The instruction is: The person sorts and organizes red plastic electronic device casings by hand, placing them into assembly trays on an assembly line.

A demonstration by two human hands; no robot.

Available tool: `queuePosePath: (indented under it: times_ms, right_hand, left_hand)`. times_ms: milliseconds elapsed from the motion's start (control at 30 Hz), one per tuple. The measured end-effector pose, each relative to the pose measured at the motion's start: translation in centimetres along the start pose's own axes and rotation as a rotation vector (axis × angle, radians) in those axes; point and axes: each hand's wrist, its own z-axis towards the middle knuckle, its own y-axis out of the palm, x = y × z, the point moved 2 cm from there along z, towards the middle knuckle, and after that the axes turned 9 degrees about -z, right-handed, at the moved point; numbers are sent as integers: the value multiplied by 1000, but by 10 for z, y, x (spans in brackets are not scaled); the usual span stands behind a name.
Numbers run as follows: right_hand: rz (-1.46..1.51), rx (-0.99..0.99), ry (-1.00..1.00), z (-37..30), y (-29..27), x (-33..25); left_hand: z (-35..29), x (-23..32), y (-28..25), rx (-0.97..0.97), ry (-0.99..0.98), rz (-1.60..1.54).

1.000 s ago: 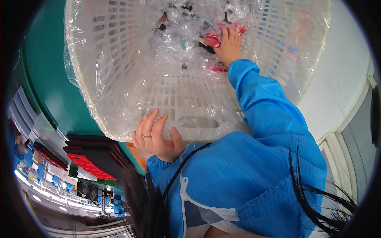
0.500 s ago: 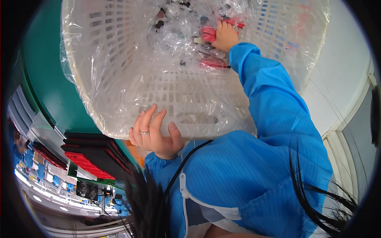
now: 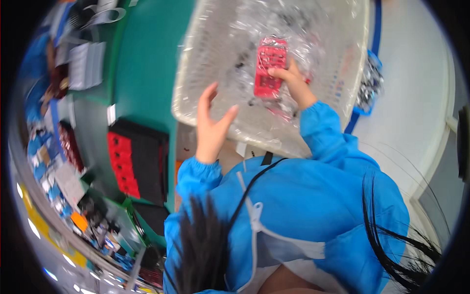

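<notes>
My right hand grips a flat red rectangular piece with rows of small openings, its thumb lying across the front. The piece is held up over the white plastic basket. See-through plastic film lines the basket and hangs over its rim. Crumpled see-through bags with small dark parts lie inside, blurred. Beside the basket's near left corner, my left hand is raised with fingers and thumb apart, and nothing is in it.
On the green table to the left rests a stack of black slabs with a red piece along its edge. A blue container of small shiny parts stands right of the basket. People in blue work at the far left.
My right hand has lifted the red piece from among the bags in the basket. My left hand has moved up off the near rim. The view has shifted, showing more table at left.
</notes>
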Motion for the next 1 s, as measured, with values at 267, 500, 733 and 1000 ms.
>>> queuePosePath:
  times_ms: [267,500,733,1000]
  right_hand:
    - [-280,-186,-459,-90,68,-113]
    - [-826,146,-972,-80,49,-186]
    - [-819,-303,-861,-116,51,-144]
    - [-616,-566,-577,-138,68,-241]
  left_hand:
    - [-14,74,6,-116,-239,-990]
    - [-30,41,21,-309,-385,-1455]
    - [-70,4,53,-244,-559,-1176]
    - [-63,49,44,-708,-279,-1424]
